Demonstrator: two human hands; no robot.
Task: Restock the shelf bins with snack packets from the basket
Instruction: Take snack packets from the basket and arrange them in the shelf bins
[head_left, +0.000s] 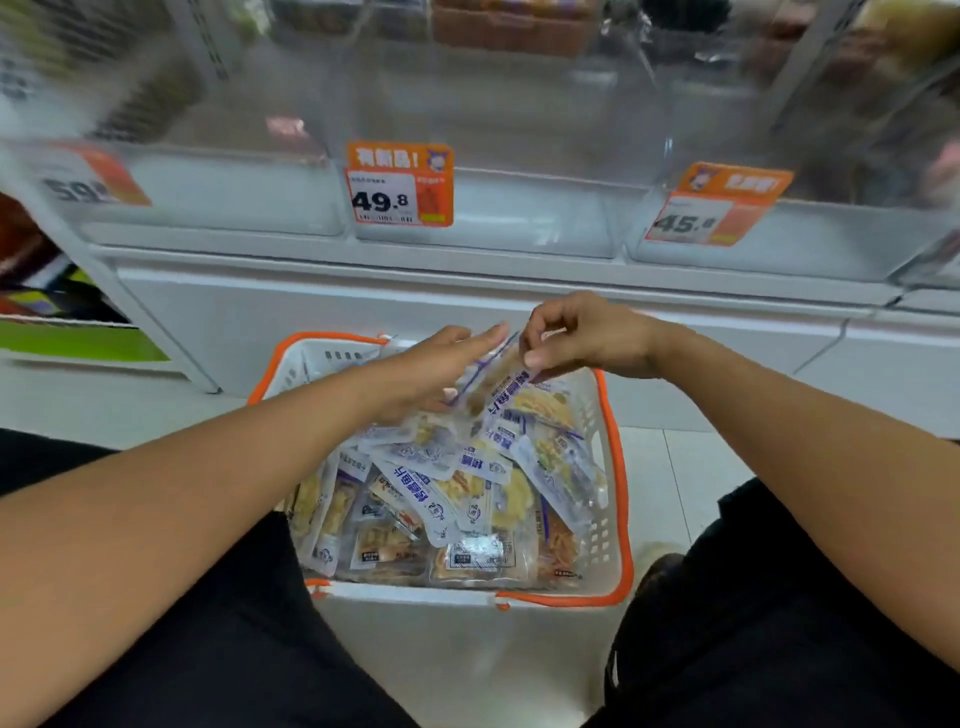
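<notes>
A white basket (595, 551) with orange handles stands on the floor between my knees, heaped with several clear snack packets (457, 499) printed in blue and white. Over its far end my right hand (576, 338) pinches the top edge of one snack packet (493, 384), lifted and tilted above the heap. My left hand (441, 369) lies with straight fingers against that packet's left side. Clear shelf bins (483, 223) stand in a row on the low white shelf just beyond the basket; the middle bin looks bare inside.
Orange price tags hang on the bin fronts: 49.8 (400, 184) in the middle, 45.8 (717, 205) on the right, a blurred one (88, 179) on the left. Upper shelves hold brown packages (509, 26). Colourful goods (41, 291) sit at far left.
</notes>
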